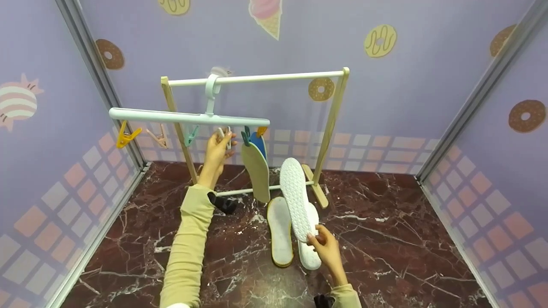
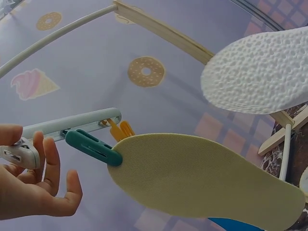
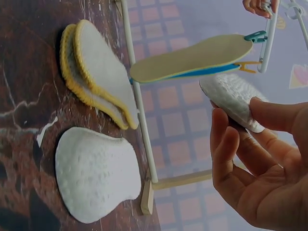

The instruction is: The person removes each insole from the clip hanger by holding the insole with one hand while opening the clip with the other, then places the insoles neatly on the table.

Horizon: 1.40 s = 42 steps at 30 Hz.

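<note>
My left hand [image 1: 217,150] pinches a white clothespin [image 2: 23,153] under the pale hanger bar [image 1: 171,116]. In my right hand [image 1: 327,246] a white dimpled insole [image 1: 294,192] is held by its heel end, its toe end raised toward the hanger. A beige insole [image 2: 192,178] hangs from a green clothespin [image 2: 94,147] just right of my left hand. Behind it a blue insole [image 1: 258,143] hangs from an orange clothespin [image 1: 261,131], mostly hidden by the beige one.
On the marbled surface lie yellow-edged insoles [image 3: 103,72] and another white insole [image 3: 98,173]. The hanger hooks over a rack's white rail [image 1: 278,78]. Yellow [image 1: 125,136], pink [image 1: 159,137] and teal [image 1: 191,136] clothespins dangle at left. Patterned walls surround the space.
</note>
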Each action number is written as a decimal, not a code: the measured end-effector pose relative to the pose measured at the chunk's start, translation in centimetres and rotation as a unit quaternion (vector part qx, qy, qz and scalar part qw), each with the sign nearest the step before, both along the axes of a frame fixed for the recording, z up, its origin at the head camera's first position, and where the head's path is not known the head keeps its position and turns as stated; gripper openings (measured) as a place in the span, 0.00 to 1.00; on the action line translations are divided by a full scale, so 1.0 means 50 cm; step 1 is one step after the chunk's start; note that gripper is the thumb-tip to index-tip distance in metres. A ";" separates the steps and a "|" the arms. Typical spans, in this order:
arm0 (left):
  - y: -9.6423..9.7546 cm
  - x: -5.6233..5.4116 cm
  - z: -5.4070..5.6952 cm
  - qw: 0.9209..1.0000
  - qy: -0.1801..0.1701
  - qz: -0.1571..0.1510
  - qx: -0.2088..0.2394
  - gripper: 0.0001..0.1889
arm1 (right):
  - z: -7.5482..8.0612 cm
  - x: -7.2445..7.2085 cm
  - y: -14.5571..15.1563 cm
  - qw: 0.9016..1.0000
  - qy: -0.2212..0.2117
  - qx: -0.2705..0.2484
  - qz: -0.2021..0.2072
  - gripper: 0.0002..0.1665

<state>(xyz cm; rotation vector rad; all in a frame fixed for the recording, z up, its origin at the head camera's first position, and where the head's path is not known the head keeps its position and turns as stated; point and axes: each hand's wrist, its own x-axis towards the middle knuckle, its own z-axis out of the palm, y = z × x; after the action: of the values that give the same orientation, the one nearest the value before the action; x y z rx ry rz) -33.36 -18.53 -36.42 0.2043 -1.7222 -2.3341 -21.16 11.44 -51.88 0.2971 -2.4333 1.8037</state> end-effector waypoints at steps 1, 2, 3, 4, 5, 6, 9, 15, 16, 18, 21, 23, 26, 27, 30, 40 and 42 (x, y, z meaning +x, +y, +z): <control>0.000 0.000 -0.002 1.000 0.000 0.001 -0.002 0.09 | -0.001 0.000 0.002 1.000 -0.004 -0.002 -0.002 0.14; -0.001 0.000 -0.003 1.000 0.000 0.002 -0.003 0.09 | -0.002 0.001 0.004 1.000 -0.007 -0.002 -0.004 0.14; -0.001 -0.001 -0.005 1.000 -0.002 0.005 -0.004 0.09 | -0.002 0.001 0.006 1.000 -0.010 -0.002 -0.005 0.14; -0.001 -0.002 -0.006 1.000 -0.003 0.006 -0.005 0.10 | -0.003 0.002 0.007 1.000 -0.012 -0.003 -0.008 0.14; -0.001 -0.002 -0.007 1.000 -0.004 0.006 -0.005 0.11 | -0.003 0.002 0.009 1.000 -0.014 -0.003 -0.010 0.13; -0.002 -0.002 -0.008 1.000 -0.006 0.005 -0.003 0.12 | -0.004 0.003 0.010 1.000 -0.016 0.000 -0.011 0.13; -0.001 -0.003 -0.009 1.000 -0.008 0.004 -0.002 0.16 | -0.006 0.003 0.014 1.000 -0.024 -0.004 -0.015 0.13; 0.000 -0.004 -0.009 1.000 -0.005 -0.002 0.002 0.19 | -0.005 0.005 0.018 0.999 -0.032 -0.009 -0.018 0.13; 0.000 -0.004 -0.009 1.000 -0.006 -0.003 0.004 0.20 | -0.005 0.005 0.018 0.999 -0.029 -0.007 -0.017 0.13; 0.001 -0.004 -0.009 1.000 -0.010 -0.004 0.006 0.19 | -0.005 0.004 0.019 0.999 -0.027 -0.006 -0.016 0.13; 0.002 -0.002 -0.008 1.000 -0.013 -0.005 0.011 0.20 | -0.013 0.000 0.023 0.999 -0.029 -0.013 -0.011 0.14; 0.003 -0.002 -0.008 1.000 -0.013 -0.005 0.014 0.21 | -0.024 -0.005 0.028 0.999 -0.034 -0.022 -0.006 0.15; 0.003 -0.002 -0.008 1.000 -0.011 -0.004 0.016 0.21 | -0.046 -0.016 0.036 0.999 -0.044 -0.031 0.002 0.16; 0.003 -0.001 -0.008 1.000 -0.010 -0.005 0.016 0.21 | -0.054 -0.019 0.039 0.998 -0.045 -0.031 0.004 0.16; 0.003 -0.001 -0.007 1.000 -0.012 -0.003 0.019 0.20 | -0.070 -0.025 0.045 0.998 -0.045 -0.030 0.009 0.18; 0.003 -0.001 -0.010 1.000 -0.011 -0.005 0.016 0.20 | -0.066 -0.018 0.046 0.999 -0.045 -0.013 0.011 0.21; 0.003 0.000 -0.011 1.000 -0.009 -0.005 0.017 0.20 | -0.054 -0.010 0.043 0.999 -0.044 -0.011 0.012 0.20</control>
<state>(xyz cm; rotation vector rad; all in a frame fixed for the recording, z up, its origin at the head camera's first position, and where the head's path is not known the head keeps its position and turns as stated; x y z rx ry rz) -33.37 -18.38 -36.97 0.2231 -1.6973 -2.3762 -21.68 13.58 -54.57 0.2516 -2.4775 1.8907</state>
